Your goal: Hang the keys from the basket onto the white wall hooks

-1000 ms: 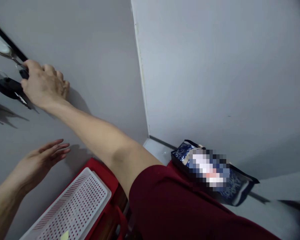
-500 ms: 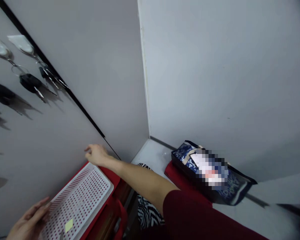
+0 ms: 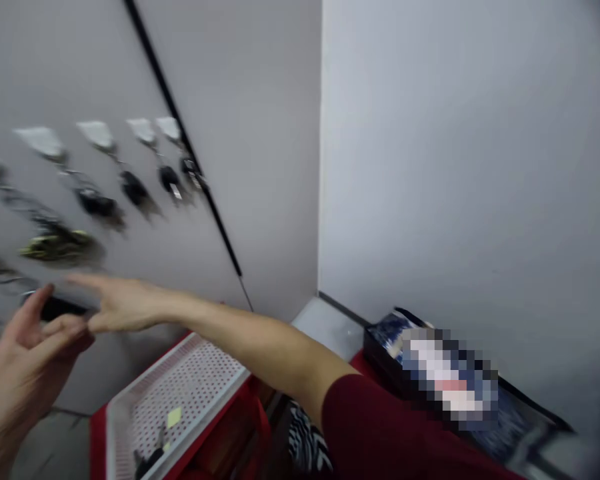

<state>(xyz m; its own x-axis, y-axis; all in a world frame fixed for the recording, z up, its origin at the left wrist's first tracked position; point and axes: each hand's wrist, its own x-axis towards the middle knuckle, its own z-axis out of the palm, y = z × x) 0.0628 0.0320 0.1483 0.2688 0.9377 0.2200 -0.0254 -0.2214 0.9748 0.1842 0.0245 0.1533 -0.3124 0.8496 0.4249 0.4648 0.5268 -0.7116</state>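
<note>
Largest first: we have a grey panel (image 3: 265,173) behind and above our hands, meeting a white wall (image 3: 455,167) off to the right of our grip. The panel is the surface at our fingertips, upright, with a black strip (image 3: 163,87) running down it beyond our right hand (image 3: 127,303). Well to the right of both hands lies a dark blue bag (image 3: 505,420).

Below our right forearm sits a white basket (image 3: 190,367) with a perforated base, leaving room under our hands; in it are a yellow note (image 3: 174,417) and some dark keys (image 3: 153,460).

Our left hand (image 3: 35,360) is at the left, its thumb lifted apart from its bent fingers; blur keeps us from telling whether they pinch anything. Our right hand reaches across to it, a finger stretched out and the thumb well apart.

Above our grip, keys hang from white hooks (image 3: 95,133), with a brass bunch (image 3: 55,245) closest. A black fob (image 3: 60,308) lies between our hands, long axis sloping slightly down from our left thumb towards our right thumb. Our left looks nearer, overlapping it in view; contact we cannot confirm.
</note>
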